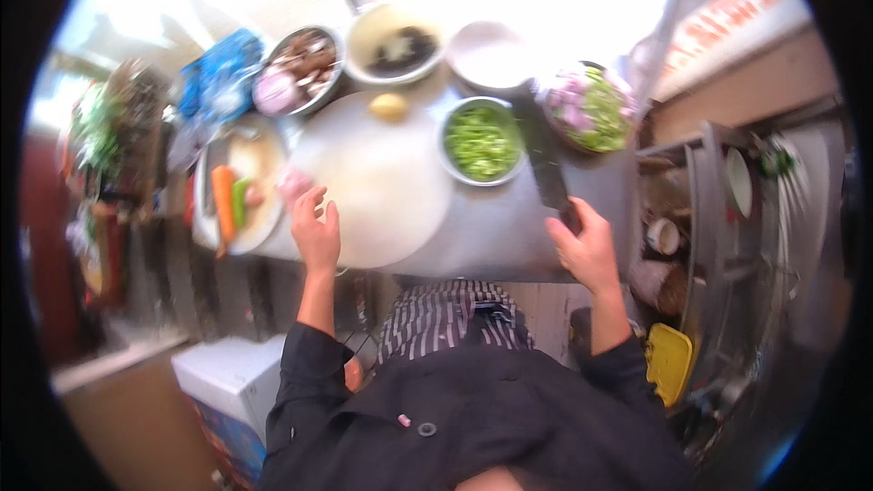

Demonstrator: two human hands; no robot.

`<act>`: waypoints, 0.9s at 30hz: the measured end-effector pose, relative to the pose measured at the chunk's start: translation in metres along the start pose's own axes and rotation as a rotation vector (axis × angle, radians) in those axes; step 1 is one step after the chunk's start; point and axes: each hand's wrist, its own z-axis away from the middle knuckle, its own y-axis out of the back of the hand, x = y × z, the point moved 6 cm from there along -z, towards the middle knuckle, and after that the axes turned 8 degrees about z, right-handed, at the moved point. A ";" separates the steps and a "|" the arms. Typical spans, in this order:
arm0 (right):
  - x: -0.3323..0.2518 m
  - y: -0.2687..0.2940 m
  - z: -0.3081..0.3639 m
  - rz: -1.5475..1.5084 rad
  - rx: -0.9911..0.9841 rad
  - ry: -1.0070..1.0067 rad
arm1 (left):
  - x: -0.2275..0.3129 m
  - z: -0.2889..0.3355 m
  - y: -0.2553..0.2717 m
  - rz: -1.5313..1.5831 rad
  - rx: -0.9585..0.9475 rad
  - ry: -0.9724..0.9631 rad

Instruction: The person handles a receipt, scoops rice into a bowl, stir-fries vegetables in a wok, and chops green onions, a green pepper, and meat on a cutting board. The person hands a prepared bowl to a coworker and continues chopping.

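Note:
My right hand (pixel 589 247) grips the handle of a knife (pixel 547 175), whose dark, broad blade points away from me over the metal table's right part. My left hand (pixel 316 235) is open, fingers loosely bent and apart, over the left edge of a large round white cutting board (pixel 382 205). Just beyond its fingertips lies a pinkish, onion-like piece (pixel 295 183), blurred. A yellow, potato-like lump (pixel 388 107) rests at the board's far edge. Left of the board, an oval tray (pixel 264 229) bears a carrot (pixel 223 200) and a green pepper (pixel 240 202).
Behind the board stand a bowl of brown chunks (pixel 307 56), a bowl with dark pieces (pixel 400 47) and a pale bowl (pixel 486 55). Chopped greens (pixel 482 141) fill a bowl right of the board. Farther right is a bowl of pink and green pieces (pixel 591 107). Metal shelves (pixel 709 218) stand at right.

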 end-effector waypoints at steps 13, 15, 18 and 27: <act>-0.023 -0.188 0.060 -0.481 -0.576 -0.373 | -0.106 -0.073 0.028 -0.385 -0.056 -0.041; -0.024 -0.198 0.064 -0.521 -0.568 -0.436 | -0.110 -0.086 0.030 -0.381 -0.114 0.000; -0.028 -0.204 0.062 -0.543 -0.562 -0.450 | -0.100 -0.081 0.033 -0.031 -0.125 0.112; -0.055 -0.216 0.049 -0.018 -0.436 -0.117 | 0.005 0.006 -0.005 -0.110 -0.239 -0.164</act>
